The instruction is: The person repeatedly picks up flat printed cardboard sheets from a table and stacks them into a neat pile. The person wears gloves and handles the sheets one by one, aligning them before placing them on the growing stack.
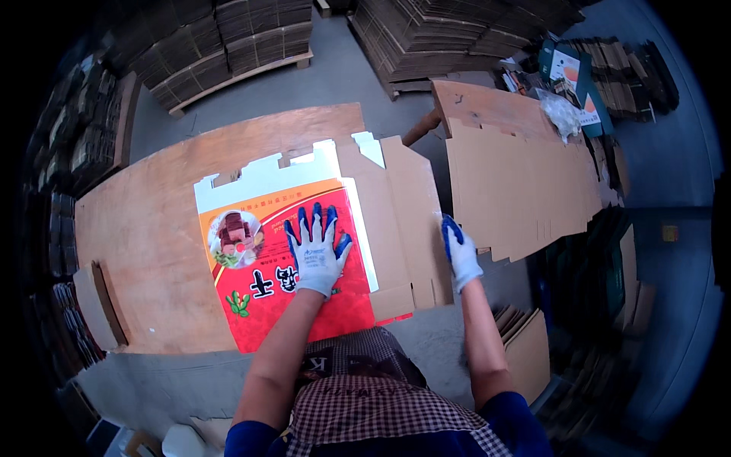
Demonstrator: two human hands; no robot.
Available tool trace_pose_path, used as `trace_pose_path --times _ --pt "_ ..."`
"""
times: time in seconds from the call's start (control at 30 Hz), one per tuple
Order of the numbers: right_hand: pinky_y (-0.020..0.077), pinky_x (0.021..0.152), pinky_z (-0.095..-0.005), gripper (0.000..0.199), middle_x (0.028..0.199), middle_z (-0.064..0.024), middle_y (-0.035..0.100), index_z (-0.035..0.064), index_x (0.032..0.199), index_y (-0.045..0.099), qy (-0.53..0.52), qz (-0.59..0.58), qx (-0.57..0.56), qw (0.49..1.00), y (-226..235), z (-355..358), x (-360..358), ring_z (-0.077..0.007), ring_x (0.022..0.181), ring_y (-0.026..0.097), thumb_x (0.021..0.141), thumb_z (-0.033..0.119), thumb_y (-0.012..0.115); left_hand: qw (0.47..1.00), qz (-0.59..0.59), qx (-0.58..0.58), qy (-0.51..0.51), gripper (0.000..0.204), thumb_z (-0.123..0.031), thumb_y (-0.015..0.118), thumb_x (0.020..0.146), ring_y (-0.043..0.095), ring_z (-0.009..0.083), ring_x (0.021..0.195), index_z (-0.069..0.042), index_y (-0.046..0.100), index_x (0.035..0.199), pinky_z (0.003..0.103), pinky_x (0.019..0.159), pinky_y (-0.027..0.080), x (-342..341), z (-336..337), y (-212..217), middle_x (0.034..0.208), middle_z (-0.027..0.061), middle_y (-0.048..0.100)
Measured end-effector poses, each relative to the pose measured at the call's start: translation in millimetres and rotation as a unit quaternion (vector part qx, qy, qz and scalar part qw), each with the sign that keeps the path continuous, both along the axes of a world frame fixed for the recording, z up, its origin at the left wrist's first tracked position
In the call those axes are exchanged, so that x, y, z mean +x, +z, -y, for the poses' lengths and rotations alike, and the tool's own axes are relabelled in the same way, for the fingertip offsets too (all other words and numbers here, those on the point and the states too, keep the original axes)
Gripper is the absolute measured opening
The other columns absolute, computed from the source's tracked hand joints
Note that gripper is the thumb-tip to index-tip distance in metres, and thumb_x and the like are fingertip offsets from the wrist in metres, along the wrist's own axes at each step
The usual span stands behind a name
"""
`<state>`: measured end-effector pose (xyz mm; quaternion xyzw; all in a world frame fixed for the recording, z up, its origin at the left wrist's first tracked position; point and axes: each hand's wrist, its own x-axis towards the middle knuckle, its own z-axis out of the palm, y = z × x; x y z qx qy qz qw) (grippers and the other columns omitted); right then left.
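Note:
A die-cut cardboard sheet with a red and orange printed face [350,312] lies on the wooden table, its white cut-out tabs toward the far side. My left hand [314,255], in a white glove with blue fingertips, rests flat on the print with fingers spread. Beside it on the right, plain brown cardboard [403,244] with crease lines lies on the table. Gloved the same way, my right hand [461,255] is at the brown cardboard's right edge. Its fingers are pressed together, and what they hold, if anything, is hidden.
The wooden table [152,251] extends to the left. Another board bears brown cardboard [518,183] and a crumpled plastic bag [560,114] on the right. Stacks of flat cardboard [266,38] on pallets stand at the back. Cardboard pieces [525,346] lean at the lower right.

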<state>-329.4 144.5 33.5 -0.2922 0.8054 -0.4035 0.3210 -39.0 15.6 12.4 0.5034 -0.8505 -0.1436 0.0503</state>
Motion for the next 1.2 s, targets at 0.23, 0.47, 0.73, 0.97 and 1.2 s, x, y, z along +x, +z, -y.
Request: trace_pose_path --times 0.23,0.47,0.73,0.97,1.2 --pt "0.0336 0.111 -0.0484 0.041 0.135 -0.0148 0.057 0.0099 0.129 0.062 0.263 -0.332 -0.085 0.902 38.8 78.2 77.5 -0.0367 0.129 0.048 0.09 0.022 0.063 1.0 -0.016 0.011 0.0 0.068 -0.052 0.056 0.092 0.013 0.0402 0.15 -0.018 0.043 0.149 0.066 0.117 0.002 -0.1 -0.1 1.2 0.16 0.0121 0.026" --pt "0.0208 0.116 -0.053 0.057 0.157 -0.0114 0.034 0.0183 0.15 0.042 0.317 -0.417 0.009 0.852 -28.1 118.8 94.5 -0.0377 0.145 0.027 0.097 0.039 0.05 1.0 -0.018 0.016 -0.001 0.068 -0.053 0.056 0.091 0.013 0.0406 0.15 -0.017 0.045 0.148 0.066 0.117 0.002 -2.1 1.5 2.0 0.16 0.0115 0.027" --pt "0.0191 0.113 -0.0636 0.059 0.155 -0.0072 0.038 0.0209 0.148 0.045 0.355 -0.452 0.044 0.817 -27.8 117.2 103.2 -0.0335 0.144 0.03 0.094 0.042 0.054 1.0 0.013 0.028 -0.001 0.068 -0.055 0.052 0.094 0.015 0.0393 0.15 -0.02 0.04 0.151 0.068 0.116 0.001 -4.6 2.6 -0.8 0.16 0.0097 0.027" --pt "0.0223 0.11 -0.0655 0.059 0.156 -0.0051 0.037 0.0207 0.146 0.048 0.355 -0.469 0.118 0.8 -17.0 119.6 114.6 -0.0327 0.144 0.029 0.091 0.04 0.056 0.975 -0.205 -0.003 -0.085 0.056 -0.031 0.059 0.092 0.035 0.03 0.143 -0.013 0.048 0.144 0.056 0.121 0.011 -22.8 39.1 -1.4 0.149 0.0116 0.046" --pt "0.0142 0.114 -0.0664 0.058 0.152 -0.0092 0.042 0.0117 0.142 0.051 0.282 -0.514 0.114 0.802 -21.9 94.2 138.7 -0.0356 0.144 0.03 0.09 0.034 0.057 0.989 -0.124 -0.035 -0.079 0.049 -0.03 0.054 0.096 0.03 0.0301 0.146 -0.011 0.051 0.141 0.055 0.122 0.009 -44.3 49.0 -6.3 0.146 0.0125 0.049"
